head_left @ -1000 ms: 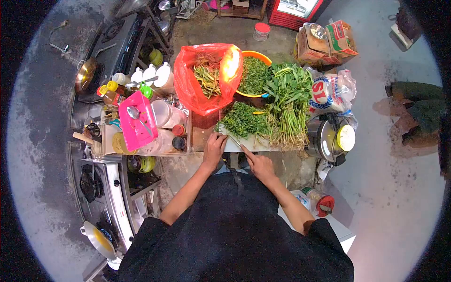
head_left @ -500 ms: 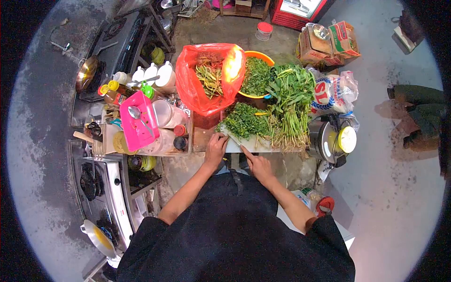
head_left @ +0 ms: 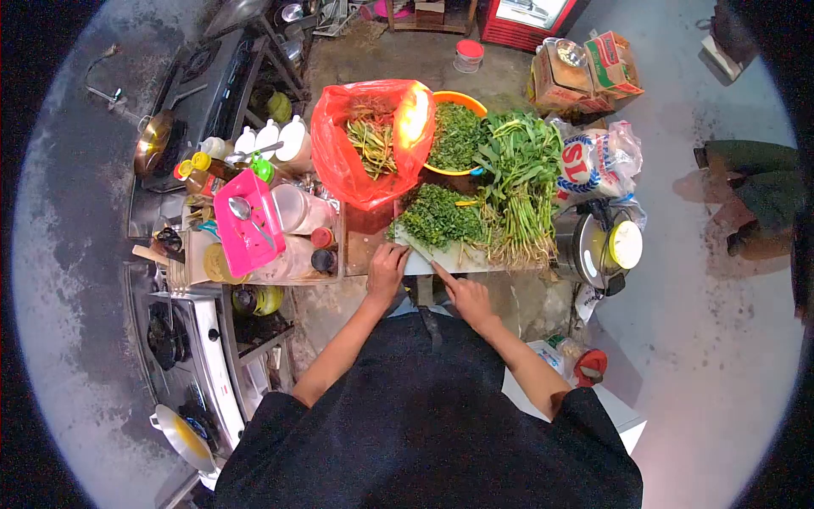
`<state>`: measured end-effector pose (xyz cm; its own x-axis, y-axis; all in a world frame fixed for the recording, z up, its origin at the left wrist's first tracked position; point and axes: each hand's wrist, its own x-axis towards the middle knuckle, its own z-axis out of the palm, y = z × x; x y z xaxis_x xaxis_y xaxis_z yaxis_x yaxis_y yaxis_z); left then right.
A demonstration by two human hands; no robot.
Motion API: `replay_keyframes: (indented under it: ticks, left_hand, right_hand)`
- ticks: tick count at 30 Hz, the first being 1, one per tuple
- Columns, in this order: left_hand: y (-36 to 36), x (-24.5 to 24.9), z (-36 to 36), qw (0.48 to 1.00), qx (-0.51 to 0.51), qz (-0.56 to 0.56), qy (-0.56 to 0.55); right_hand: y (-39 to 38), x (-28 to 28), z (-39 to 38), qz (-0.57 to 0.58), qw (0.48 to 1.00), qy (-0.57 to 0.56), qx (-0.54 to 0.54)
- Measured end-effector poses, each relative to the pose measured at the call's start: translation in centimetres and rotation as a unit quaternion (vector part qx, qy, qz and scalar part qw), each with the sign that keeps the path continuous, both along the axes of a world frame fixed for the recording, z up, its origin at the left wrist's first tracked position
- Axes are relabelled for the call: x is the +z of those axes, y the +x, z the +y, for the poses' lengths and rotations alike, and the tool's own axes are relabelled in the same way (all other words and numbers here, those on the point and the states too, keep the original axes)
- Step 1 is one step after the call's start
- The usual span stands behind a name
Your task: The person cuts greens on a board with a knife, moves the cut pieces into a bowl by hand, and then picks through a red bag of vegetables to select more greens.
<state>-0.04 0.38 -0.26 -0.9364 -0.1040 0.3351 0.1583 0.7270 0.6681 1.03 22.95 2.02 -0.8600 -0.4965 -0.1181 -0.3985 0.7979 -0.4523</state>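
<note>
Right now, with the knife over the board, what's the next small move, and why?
Probably slide the left hand forward to pin the near edge of the leafy pile, I'd judge. The right hand holds the knife angled over bare cutting board, and the greens lie just beyond the blade and the left hand.

floor (head_left: 704, 365): grey concrete | gas stoves (head_left: 182, 327) left | red cooler (head_left: 530, 21) far end | light: dim
</note>
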Motion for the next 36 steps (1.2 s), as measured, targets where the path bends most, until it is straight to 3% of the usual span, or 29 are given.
replay_keyframes:
  ticks: [4,21,30,36]
  left_hand:
    - [-0.1,-0.2,0.1,1.000,-0.011,-0.014,0.013]
    - [-0.4,0.0,-0.2,1.000,-0.023,-0.005,0.007]
    - [-0.6,0.1,-0.2,0.999,-0.020,-0.009,0.024]
    - [-0.6,-0.2,-0.2,0.999,0.001,-0.029,0.022]
  right_hand:
    - [-0.1,0.6,1.0,0.004,0.999,0.049,0.005]
    - [-0.7,2.5,0.5,-0.071,0.996,0.047,0.018]
    - [-1.0,0.1,-1.3,-0.023,1.000,0.004,-0.009]
    - [-0.2,1.2,1.0,0.000,0.997,0.068,0.026]
